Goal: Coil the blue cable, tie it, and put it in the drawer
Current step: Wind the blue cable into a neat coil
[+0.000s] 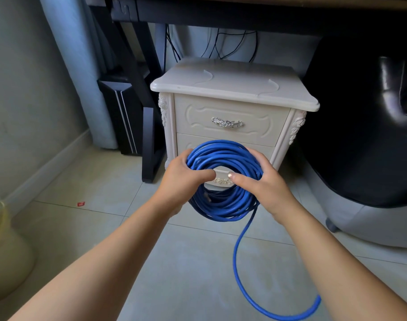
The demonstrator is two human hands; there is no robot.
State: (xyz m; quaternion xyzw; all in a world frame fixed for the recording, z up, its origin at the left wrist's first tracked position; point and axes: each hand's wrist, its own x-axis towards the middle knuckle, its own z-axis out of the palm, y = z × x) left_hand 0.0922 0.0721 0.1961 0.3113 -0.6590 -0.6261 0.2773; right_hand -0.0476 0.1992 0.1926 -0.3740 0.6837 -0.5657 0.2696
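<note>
Blue cable, head view: the thick blue round-sheathed cable (223,150) is wound into a many-turn coil, held in the air just before the cream carved nightstand (232,89).
Hands: left hand (186,179) and right hand (261,181) grip opposite sides, fingers curled round the bundle.
Progress: coiling looks nearly done; a loose blue tail (236,258) trails from the coil's lower right across the pale tiled floor (100,195). No tie shows. The upper drawer (255,127) is closed.
Orientation: ring roughly upright, opening facing the nightstand; slightly taller than wide, long axis top to bottom.
</note>
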